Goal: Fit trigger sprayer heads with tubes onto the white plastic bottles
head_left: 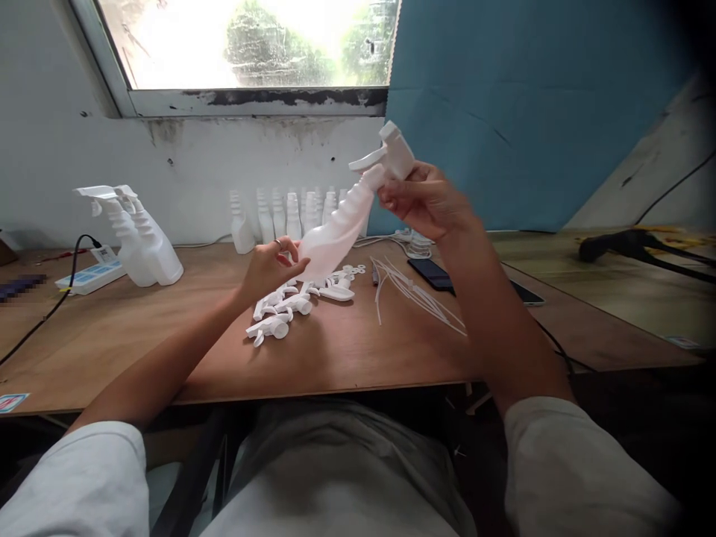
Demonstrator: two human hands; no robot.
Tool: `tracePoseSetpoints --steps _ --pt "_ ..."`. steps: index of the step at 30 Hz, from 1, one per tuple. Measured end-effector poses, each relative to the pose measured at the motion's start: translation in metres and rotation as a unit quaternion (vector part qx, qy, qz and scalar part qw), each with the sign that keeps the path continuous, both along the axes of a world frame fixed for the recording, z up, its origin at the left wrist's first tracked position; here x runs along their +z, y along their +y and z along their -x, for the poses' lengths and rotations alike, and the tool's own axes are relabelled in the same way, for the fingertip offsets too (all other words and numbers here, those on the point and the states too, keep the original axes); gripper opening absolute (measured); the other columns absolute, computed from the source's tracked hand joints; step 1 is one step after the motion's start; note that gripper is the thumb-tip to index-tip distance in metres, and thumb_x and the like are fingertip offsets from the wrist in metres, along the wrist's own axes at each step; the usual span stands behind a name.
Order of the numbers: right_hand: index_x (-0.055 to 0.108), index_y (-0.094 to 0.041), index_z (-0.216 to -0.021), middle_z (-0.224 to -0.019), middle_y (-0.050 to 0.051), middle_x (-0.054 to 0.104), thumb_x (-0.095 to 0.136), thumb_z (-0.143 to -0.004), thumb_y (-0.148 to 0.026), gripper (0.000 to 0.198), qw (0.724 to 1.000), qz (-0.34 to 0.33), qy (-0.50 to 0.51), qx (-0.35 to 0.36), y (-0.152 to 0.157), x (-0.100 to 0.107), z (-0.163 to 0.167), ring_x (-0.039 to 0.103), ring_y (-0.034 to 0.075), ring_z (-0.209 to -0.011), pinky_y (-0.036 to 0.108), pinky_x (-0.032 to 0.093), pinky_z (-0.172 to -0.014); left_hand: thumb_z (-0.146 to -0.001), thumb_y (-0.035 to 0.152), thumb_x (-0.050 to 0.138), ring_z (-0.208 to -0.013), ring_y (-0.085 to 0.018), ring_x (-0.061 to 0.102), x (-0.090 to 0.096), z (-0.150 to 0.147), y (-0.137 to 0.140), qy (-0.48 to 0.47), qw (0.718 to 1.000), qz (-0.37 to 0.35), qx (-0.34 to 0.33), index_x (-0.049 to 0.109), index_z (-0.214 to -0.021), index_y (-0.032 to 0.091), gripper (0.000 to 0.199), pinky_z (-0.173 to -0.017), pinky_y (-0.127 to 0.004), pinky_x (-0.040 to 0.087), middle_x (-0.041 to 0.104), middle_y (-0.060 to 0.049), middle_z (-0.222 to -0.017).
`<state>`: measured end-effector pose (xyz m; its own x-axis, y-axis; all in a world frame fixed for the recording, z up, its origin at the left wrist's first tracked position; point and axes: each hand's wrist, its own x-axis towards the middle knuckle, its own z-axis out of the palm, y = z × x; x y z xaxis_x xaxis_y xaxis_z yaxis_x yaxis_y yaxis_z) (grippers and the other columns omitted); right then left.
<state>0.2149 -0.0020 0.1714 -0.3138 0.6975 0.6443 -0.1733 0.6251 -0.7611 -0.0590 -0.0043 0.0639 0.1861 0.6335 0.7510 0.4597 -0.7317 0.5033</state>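
I hold a white spray bottle tilted in the air above the wooden table. My left hand grips its base. My right hand grips the white trigger sprayer head at the bottle's neck. Below the bottle lies a heap of loose white trigger heads. A bundle of thin white dip tubes lies to the right of the heap.
Two finished spray bottles stand at the left by a power strip with a black cable. A row of headless white bottles lines the wall. A black phone lies right of centre. A dark tool rests far right.
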Motion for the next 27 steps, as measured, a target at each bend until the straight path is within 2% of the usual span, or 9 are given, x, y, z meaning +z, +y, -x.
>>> tracePoseSetpoints --steps 2,4,7,10,16,19,22,24,27 --pt "0.069 -0.014 -0.087 -0.08 -0.002 0.067 0.081 -0.072 -0.024 0.021 0.999 -0.026 0.014 -0.021 0.002 0.001 0.008 0.05 0.002 -0.057 0.018 0.039 -0.051 -0.074 0.037 0.074 -0.088 -0.02 0.071 -0.004 -0.007 -0.008 -0.016 0.999 0.027 -0.025 0.053 -0.065 0.017 0.03 -0.068 -0.025 0.058 0.071 -0.003 -0.079" --pt "0.069 -0.014 -0.086 -0.081 0.0 0.069 0.084 -0.068 -0.028 0.027 0.997 -0.037 0.049 -0.044 0.006 -0.005 0.019 0.05 0.002 -0.056 0.018 0.039 -0.049 -0.073 0.038 0.075 -0.092 -0.021 0.071 -0.011 -0.012 -0.013 -0.034 0.996 0.062 -0.056 0.053 -0.064 0.017 0.031 -0.068 -0.025 0.059 0.069 -0.004 -0.077" --pt "0.067 -0.017 -0.084 -0.079 -0.001 0.067 0.088 -0.061 -0.036 0.036 0.992 -0.024 0.105 -0.059 0.013 -0.022 0.037 0.058 0.008 -0.066 0.021 0.047 -0.055 -0.071 0.037 0.075 -0.081 -0.018 0.07 -0.022 -0.016 -0.015 -0.043 0.987 0.12 -0.101 0.052 -0.063 0.017 0.031 -0.065 -0.026 0.059 0.071 -0.005 -0.085" --pt "0.063 -0.02 -0.088 -0.08 -0.001 0.064 0.082 -0.068 -0.048 0.039 0.991 0.0 0.119 -0.056 0.018 -0.043 0.052 0.063 0.013 -0.075 0.025 0.052 -0.061 -0.071 0.035 0.074 -0.07 -0.015 0.067 -0.03 -0.018 -0.014 -0.007 0.98 0.153 -0.127 0.05 -0.06 0.017 0.032 -0.062 -0.025 0.058 0.07 -0.004 -0.081" --pt "0.052 -0.022 -0.098 -0.08 -0.001 0.064 0.073 -0.075 -0.059 0.048 0.997 0.04 0.07 -0.005 0.012 -0.068 0.063 0.064 0.012 -0.061 0.026 0.052 -0.055 -0.073 0.039 0.072 -0.054 -0.009 0.054 -0.034 -0.016 -0.017 0.109 0.975 0.141 -0.133 0.047 -0.054 0.018 0.038 -0.055 -0.02 0.05 0.058 0.002 -0.06" --pt "0.05 -0.023 -0.099 -0.073 -0.003 0.062 0.072 -0.075 -0.059 0.048 0.997 0.046 0.067 0.01 0.01 -0.072 0.064 0.063 0.012 -0.057 0.027 0.053 -0.055 -0.076 0.04 0.069 -0.049 -0.008 0.049 -0.03 -0.015 -0.018 0.141 0.972 0.122 -0.144 0.048 -0.053 0.018 0.038 -0.056 -0.021 0.051 0.055 0.004 -0.053" --pt "0.05 -0.023 -0.098 -0.071 -0.004 0.061 0.072 -0.077 -0.058 0.046 0.996 0.042 0.078 0.019 0.007 -0.073 0.066 0.062 0.012 -0.057 0.027 0.053 -0.054 -0.08 0.042 0.067 -0.06 -0.011 0.059 -0.017 -0.013 -0.016 0.13 0.975 0.099 -0.148 0.056 -0.059 0.018 0.034 -0.063 -0.023 0.055 0.066 0.0 -0.066" --pt "0.05 -0.023 -0.098 -0.072 -0.003 0.061 0.071 -0.077 -0.058 0.045 0.996 0.036 0.081 0.021 0.004 -0.073 0.068 0.062 0.013 -0.058 0.027 0.053 -0.054 -0.083 0.045 0.065 -0.072 -0.015 0.066 -0.004 -0.012 -0.014 0.07 0.984 0.092 -0.133 0.062 -0.069 0.018 0.031 -0.063 -0.025 0.056 0.073 -0.005 -0.084" --pt "0.05 -0.024 -0.099 -0.072 -0.002 0.061 0.07 -0.077 -0.06 0.046 0.997 0.03 0.07 0.017 -0.001 -0.073 0.072 0.063 0.014 -0.06 0.026 0.052 -0.053 -0.087 0.049 0.061 -0.08 -0.017 0.069 0.024 -0.013 -0.011 -0.063 0.989 0.054 -0.121 0.062 -0.088 0.018 0.031 -0.057 -0.025 0.057 0.072 -0.009 -0.098"
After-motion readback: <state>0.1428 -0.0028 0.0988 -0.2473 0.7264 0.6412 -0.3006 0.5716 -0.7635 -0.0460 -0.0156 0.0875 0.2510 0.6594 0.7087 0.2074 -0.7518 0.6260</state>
